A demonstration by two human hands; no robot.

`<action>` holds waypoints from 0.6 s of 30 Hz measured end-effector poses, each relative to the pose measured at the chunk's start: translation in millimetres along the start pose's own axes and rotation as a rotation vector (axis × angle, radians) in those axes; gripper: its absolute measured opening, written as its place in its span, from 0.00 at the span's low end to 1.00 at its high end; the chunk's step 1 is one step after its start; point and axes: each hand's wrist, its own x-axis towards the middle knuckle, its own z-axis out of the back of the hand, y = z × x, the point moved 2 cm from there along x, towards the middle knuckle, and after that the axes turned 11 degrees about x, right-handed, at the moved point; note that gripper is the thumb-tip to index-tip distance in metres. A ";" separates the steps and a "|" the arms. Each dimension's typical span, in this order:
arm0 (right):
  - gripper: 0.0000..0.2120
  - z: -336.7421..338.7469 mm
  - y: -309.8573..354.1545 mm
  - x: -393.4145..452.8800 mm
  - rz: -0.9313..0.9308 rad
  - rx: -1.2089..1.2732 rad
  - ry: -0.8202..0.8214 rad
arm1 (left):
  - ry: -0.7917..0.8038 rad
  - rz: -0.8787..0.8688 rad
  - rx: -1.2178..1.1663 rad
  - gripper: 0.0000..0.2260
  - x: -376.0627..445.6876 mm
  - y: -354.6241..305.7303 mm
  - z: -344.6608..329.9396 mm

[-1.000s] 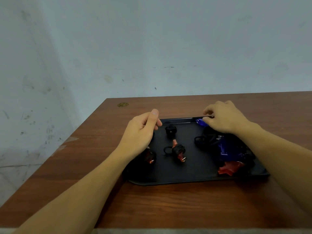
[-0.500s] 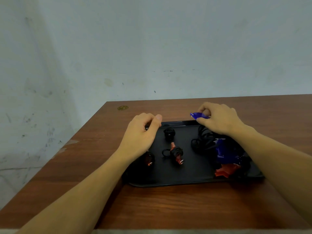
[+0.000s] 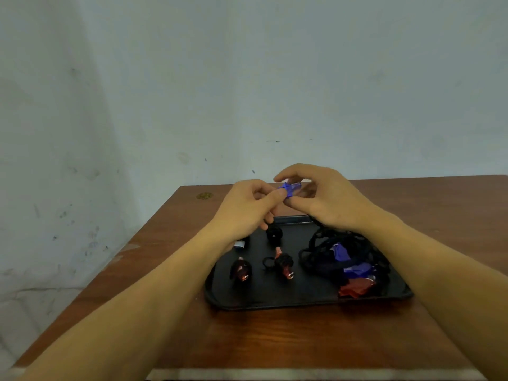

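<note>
Blue translucent plastic piece [image 3: 290, 188] held above far edge of black tray [image 3: 302, 303]; left hand [image 3: 247, 207] and right hand [image 3: 321, 199] both pinch it between thumb and fingertips. Tangled black cord [image 3: 324, 259] lies on tray.

Blue plastic piece [image 3: 290, 188], lifted off the tray.
Small, translucent and roughly tubular (its finer shape is blurred), it lies about level in the air, pinched at one end by the left hand [image 3: 247, 209] and at the other by the right hand [image 3: 323, 200], above the far rim of the black tray [image 3: 275, 305].
</note>
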 end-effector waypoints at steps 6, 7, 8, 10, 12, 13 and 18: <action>0.11 9.4 5.6 -5.5 -0.186 0.254 -0.041 | -0.114 0.039 -0.173 0.09 2.0 -20.1 16.6; 0.06 11.4 4.5 -6.7 -0.188 0.235 -0.054 | -0.139 0.040 -0.186 0.09 2.6 -22.5 19.1; 0.04 14.5 4.0 -7.4 -0.187 0.218 -0.080 | -0.160 0.040 -0.194 0.10 2.6 -26.0 22.4; 0.07 23.9 1.9 -8.5 -0.180 0.185 -0.141 | -0.197 0.038 -0.180 0.11 3.3 -31.1 29.0; 0.09 34.8 -0.6 -8.6 -0.177 0.124 -0.176 | -0.223 0.046 -0.157 0.11 4.4 -34.7 34.2; 0.10 40.1 -1.2 -9.1 -0.176 0.085 -0.183 | -0.230 0.050 -0.149 0.11 4.6 -36.6 36.4; 0.11 57.5 -0.3 -9.6 -0.151 -0.035 -0.248 | -0.200 0.051 -0.255 0.11 2.6 -50.8 40.7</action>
